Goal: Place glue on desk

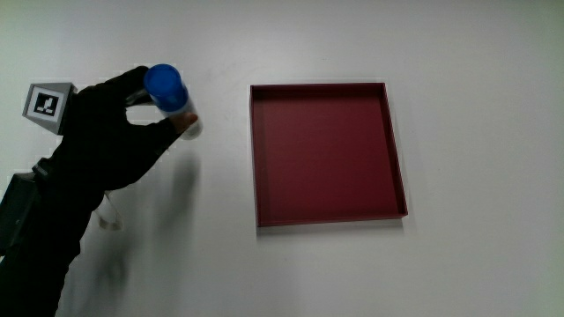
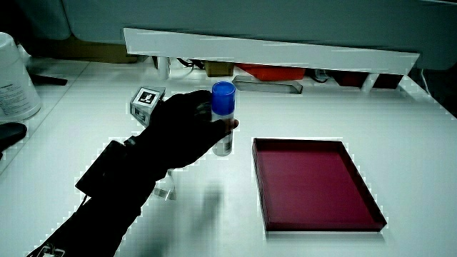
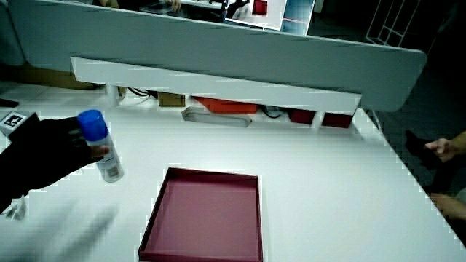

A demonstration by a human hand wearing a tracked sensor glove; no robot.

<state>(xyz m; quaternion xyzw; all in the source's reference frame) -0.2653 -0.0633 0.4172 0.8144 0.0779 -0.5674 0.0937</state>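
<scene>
The glue point(image 1: 171, 97) is a pale stick with a blue cap, held upright in the hand point(image 1: 119, 136), whose black-gloved fingers are shut around its body. In both side views the glue point(image 2: 223, 118) point(image 3: 100, 145) stands upright with its base at or just above the white desk point(image 1: 493, 106); I cannot tell whether it touches. The hand point(image 2: 182, 128) point(image 3: 44, 156) and glue are beside the dark red tray point(image 1: 324, 154), apart from it. The patterned cube point(image 1: 48, 103) sits on the hand's back.
The shallow dark red tray point(image 2: 314, 184) point(image 3: 207, 222) holds nothing. A low white partition point(image 2: 271, 50) runs along the desk's edge farthest from the person. A white container point(image 2: 14, 78) stands at the desk's edge in a side view. A small clear object point(image 1: 110, 220) lies by the forearm.
</scene>
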